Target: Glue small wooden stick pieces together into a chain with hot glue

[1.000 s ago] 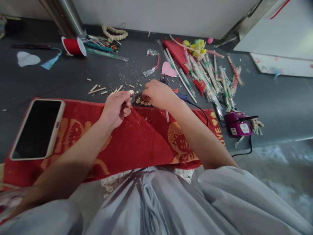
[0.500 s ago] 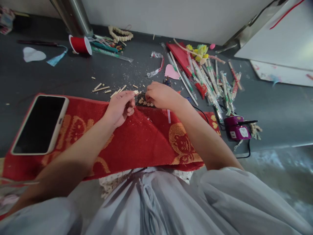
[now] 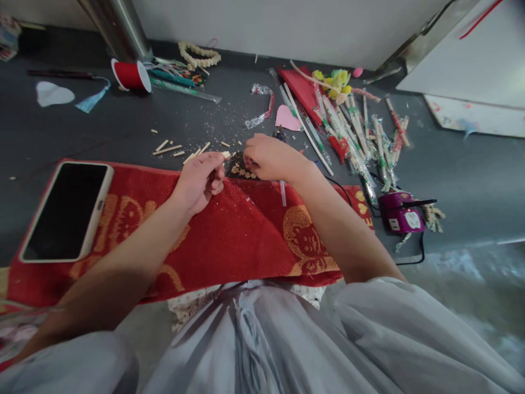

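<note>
My left hand (image 3: 200, 180) is closed, pinching a small pale wooden piece (image 3: 226, 155) between thumb and forefinger above the edge of a red towel (image 3: 246, 230). Just to the right, my right hand (image 3: 270, 157) has its fingers curled down beside a small heap of wooden bits (image 3: 241, 172). Its fingertips are hidden, so I cannot make out what they hold. A translucent stick (image 3: 283, 193) pokes out below the right wrist onto the towel. Short thin wooden sticks (image 3: 167, 149) lie beyond my left hand, among scattered crumbs.
A phone (image 3: 65, 210) lies on the towel's left end. Behind are a red ribbon spool (image 3: 130, 75), a ring of joined wooden pieces (image 3: 199, 56) and a pink paper heart (image 3: 287, 118). Wrapped chopsticks (image 3: 346, 131) pile up at right, near a purple box (image 3: 402, 212) with a black cable.
The view has shifted slightly. Both hands keep nearly the same place and pose, the left still pinching the wooden piece.
</note>
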Demonstrator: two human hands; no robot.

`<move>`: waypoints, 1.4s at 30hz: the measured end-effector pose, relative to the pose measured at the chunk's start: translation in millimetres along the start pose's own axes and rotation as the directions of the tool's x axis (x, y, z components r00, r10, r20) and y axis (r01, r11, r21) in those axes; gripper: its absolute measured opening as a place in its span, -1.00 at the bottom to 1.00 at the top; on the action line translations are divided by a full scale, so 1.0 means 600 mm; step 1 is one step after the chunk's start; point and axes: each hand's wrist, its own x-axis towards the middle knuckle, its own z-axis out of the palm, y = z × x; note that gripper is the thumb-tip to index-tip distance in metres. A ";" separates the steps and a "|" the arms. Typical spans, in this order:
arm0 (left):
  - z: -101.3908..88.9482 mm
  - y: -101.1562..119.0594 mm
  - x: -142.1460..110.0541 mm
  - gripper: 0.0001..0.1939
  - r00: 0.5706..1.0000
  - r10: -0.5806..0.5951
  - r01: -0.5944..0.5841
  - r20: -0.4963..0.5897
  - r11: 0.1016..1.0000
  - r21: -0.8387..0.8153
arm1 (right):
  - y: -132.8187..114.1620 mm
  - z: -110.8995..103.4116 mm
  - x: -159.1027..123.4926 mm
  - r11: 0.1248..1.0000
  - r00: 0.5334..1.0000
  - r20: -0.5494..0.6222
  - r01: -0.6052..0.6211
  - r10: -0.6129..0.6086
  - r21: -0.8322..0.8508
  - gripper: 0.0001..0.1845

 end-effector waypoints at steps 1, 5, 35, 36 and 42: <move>0.000 0.000 0.000 -0.86 1.000 -0.002 0.002 -0.002 1.000 -0.001 | 0.003 -0.001 -0.004 0.999 0.999 -0.021 -0.024 0.025 0.023 -0.76; 0.001 0.000 0.001 -0.87 1.000 -0.011 0.012 -0.007 1.000 0.015 | 0.007 -0.008 -0.030 0.965 0.972 -0.130 -0.166 0.195 0.200 -0.79; -0.006 -0.034 -0.018 -0.88 0.884 0.419 -0.467 0.209 0.809 0.357 | -0.059 0.037 -0.071 0.646 0.813 -0.398 0.035 0.426 0.763 -0.81; -0.004 -0.033 -0.019 -0.88 0.892 0.403 -0.452 0.205 0.808 0.377 | -0.060 0.036 -0.072 0.651 0.805 -0.410 0.039 0.429 0.758 -0.82; -0.001 -0.030 -0.021 -0.91 0.919 0.354 -0.393 0.172 0.820 0.417 | -0.062 0.038 -0.071 0.635 0.787 -0.438 0.077 0.434 0.769 -0.83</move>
